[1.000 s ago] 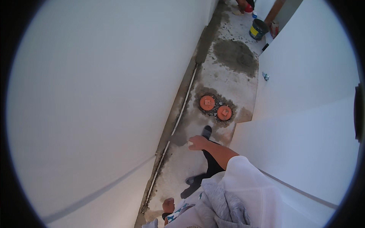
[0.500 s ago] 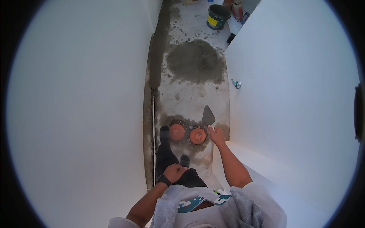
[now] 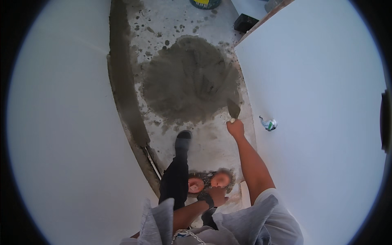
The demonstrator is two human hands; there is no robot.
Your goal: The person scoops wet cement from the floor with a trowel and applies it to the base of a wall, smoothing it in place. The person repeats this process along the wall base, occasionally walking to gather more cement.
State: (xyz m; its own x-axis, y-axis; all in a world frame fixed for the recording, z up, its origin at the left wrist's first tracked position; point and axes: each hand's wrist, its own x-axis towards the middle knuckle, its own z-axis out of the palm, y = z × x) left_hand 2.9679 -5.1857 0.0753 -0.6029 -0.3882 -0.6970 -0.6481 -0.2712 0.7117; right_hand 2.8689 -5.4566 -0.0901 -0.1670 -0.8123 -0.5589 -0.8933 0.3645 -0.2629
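My right hand (image 3: 235,128) is closed around the handle of a pointed trowel (image 3: 234,109). The blade reaches the near right edge of a wide, round patch of wet grey mortar (image 3: 183,79) spread on the floor. With a dark band at its wrist, my left hand (image 3: 219,196) hangs low in front of my body, fingers partly apart and nothing seen in it. Just beyond it, two round orange caps sit in the floor, a left cap (image 3: 195,185) and a right cap (image 3: 220,180), the latter blurred. My left hand overlaps their near side in view; I cannot tell whether it touches them.
White walls stand close on both sides. Along the left wall runs a strip of mortar (image 3: 126,85), with a white pipe (image 3: 152,163) showing at its near end. A bucket (image 3: 205,3) and a black block (image 3: 246,23) are at the far end. A crumpled wrapper (image 3: 268,123) is at the right.
My view has moved forward, so the mortar patch is nearer and the caps are lower. The trowel has gone from beside the caps to the patch's edge. One foot has stepped ahead.
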